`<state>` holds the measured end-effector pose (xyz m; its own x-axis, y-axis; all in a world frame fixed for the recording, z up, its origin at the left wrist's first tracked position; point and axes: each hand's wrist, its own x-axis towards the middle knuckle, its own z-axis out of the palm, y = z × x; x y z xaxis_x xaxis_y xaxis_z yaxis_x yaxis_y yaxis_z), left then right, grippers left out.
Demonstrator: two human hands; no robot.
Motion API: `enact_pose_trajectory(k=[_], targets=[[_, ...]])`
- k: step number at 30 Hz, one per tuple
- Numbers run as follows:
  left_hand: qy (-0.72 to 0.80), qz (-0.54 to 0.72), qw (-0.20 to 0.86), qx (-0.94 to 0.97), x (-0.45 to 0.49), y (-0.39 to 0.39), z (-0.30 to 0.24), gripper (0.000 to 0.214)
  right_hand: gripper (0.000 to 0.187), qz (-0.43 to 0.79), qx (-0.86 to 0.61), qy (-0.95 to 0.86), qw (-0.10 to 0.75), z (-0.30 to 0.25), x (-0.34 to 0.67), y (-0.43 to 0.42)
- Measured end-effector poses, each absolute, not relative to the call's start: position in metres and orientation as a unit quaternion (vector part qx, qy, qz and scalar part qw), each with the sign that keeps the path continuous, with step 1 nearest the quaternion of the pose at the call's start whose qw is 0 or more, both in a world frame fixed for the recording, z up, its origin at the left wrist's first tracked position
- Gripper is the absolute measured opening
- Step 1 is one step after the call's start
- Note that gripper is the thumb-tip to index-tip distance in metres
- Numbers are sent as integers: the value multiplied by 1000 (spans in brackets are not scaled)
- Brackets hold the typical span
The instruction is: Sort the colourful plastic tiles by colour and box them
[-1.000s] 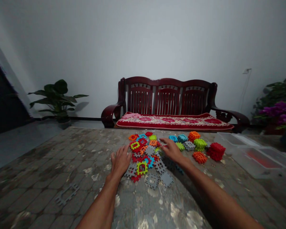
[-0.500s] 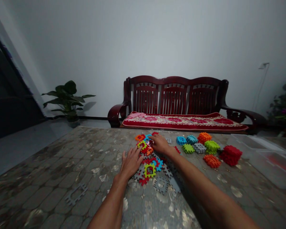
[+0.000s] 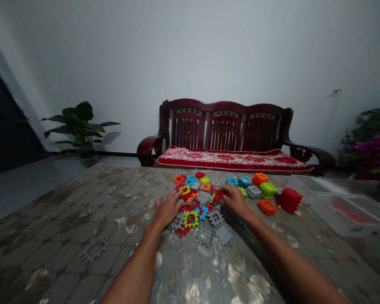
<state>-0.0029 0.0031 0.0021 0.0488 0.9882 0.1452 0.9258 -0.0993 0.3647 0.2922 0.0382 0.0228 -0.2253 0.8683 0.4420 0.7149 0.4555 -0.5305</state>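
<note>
Counted two hands, left hand [image 3: 166, 209] and right hand [image 3: 236, 200], about eight built cubes [image 3: 289, 199], two clear tubs [image 3: 307, 184], one stray gray piece [image 3: 95, 250], and a loose tile pile [image 3: 198, 207] that was too jumbled to count.

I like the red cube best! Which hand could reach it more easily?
Probably the right hand: it sits on the right side of the pile, nearer the red cube, though it seems to pinch a red tile. The left hand lies flat on the left edge, farther away.
</note>
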Motion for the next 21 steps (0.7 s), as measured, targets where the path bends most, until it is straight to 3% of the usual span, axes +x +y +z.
enact_pose_trajectory(k=[6, 10, 21], targets=[[668, 190, 83, 715, -4, 4, 2, 48, 58, 214, -537, -713, 396, -2, 330, 11], [670, 191, 85, 713, -3, 3, 3, 47, 57, 252, -551, -689, 397, 0, 329, 4], [663, 189, 69, 721, -5, 5, 0, 47, 57, 149, -550, -743, 350, 1, 310, -1]])
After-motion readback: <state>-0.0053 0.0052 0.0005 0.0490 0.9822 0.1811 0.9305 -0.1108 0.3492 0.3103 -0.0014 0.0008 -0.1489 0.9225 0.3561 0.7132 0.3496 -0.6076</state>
